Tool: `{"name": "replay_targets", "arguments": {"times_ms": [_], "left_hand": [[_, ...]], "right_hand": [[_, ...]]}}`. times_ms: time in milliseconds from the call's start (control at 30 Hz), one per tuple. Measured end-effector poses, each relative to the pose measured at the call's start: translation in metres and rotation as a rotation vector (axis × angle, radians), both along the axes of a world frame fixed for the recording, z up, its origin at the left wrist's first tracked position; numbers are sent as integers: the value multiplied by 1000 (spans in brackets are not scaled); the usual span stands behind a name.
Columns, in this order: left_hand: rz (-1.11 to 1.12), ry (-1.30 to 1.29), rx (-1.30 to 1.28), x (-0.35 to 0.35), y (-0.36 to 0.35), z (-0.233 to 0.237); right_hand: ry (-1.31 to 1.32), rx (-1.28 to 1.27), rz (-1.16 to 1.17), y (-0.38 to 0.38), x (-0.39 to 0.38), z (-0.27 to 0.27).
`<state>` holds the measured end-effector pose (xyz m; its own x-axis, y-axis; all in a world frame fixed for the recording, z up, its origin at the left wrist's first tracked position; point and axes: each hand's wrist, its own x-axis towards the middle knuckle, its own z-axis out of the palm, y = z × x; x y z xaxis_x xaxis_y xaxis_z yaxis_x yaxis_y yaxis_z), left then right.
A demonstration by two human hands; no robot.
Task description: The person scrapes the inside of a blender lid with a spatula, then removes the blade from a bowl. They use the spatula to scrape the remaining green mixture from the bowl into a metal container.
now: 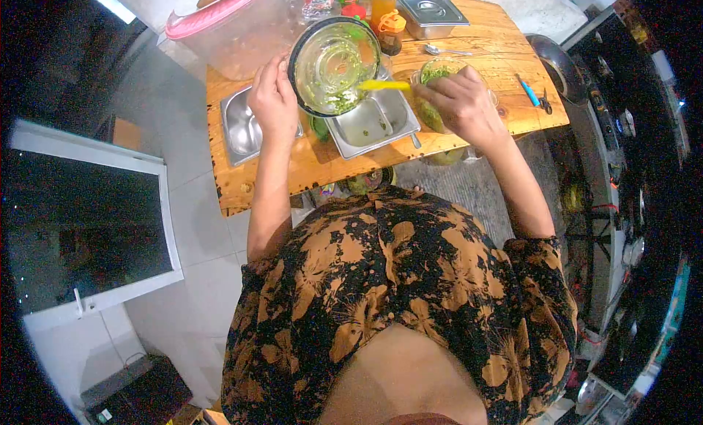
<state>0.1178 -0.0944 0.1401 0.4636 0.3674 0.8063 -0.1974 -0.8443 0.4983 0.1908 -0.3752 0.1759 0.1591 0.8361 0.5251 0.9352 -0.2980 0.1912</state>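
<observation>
My left hand (274,101) grips the rim of a clear glass bowl (340,62), tilted so its inside faces me. Green bits cling to the bowl's inner wall. A yellow spatula (388,85) is held in my right hand (463,109), its blade at the bowl's lower right edge. Beyond and partly behind my right hand stands a clear container (437,68) with chopped green stuff in it. Under the bowl sits a metal tray (370,125) with a few green bits in it. Another metal tray (242,125) lies below my left hand.
On the wooden table (498,37) are a lidded metal container (432,13), a spoon (447,51), a blue-handled tool (529,92) and bottles (390,30). A large plastic box (234,30) with a pink rim stands at the back left. A wok (558,66) is at the right.
</observation>
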Motion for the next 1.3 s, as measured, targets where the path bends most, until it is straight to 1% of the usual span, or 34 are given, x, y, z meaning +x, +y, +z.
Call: {"name": "replay_targets", "arguments": {"times_ms": [100,200,267,400,500,600,700,800,867,900,967,1100,1167,1200,1267,1300], "left_hand": [[-22,-20,6,1,2,0],[-39,41,-24,-1,1,1],[-54,-11,24,-2,2,-1],[-43,-76,72,-1,5,-6],[-40,-91,110,-2,6,-7],[-36,-79,94,-3,5,-8],[-16,-92,47,-1,1,-6],[11,-110,72,-1,2,-5],[-8,-48,36,-2,3,-6],[-8,-47,35,-2,3,-7],[-59,-125,37,2,4,-7],[-61,-102,48,4,3,-12],[-40,-72,-25,8,5,-21],[-40,-71,-26,8,3,-20],[-55,-107,-86,8,1,-17],[-54,-109,-88,9,1,-17]], "right_hand": [[-45,36,-55,-4,12,3],[-78,89,-81,-4,16,-4],[-28,49,-128,-4,15,-12],[60,56,-114,-4,11,-19],[118,2,-102,-2,7,-18],[122,5,-65,3,4,-15],[194,27,-28,5,2,-13],[173,45,-27,3,5,-8],[85,79,-33,0,9,2],[86,78,-33,0,11,2],[52,66,-56,-1,14,3],[63,-21,-87,-2,7,4],[114,-34,-110,-2,4,2],[115,-35,-111,-4,3,-3],[241,9,-102,-5,3,-14],[239,8,-102,-5,3,-18]]}}
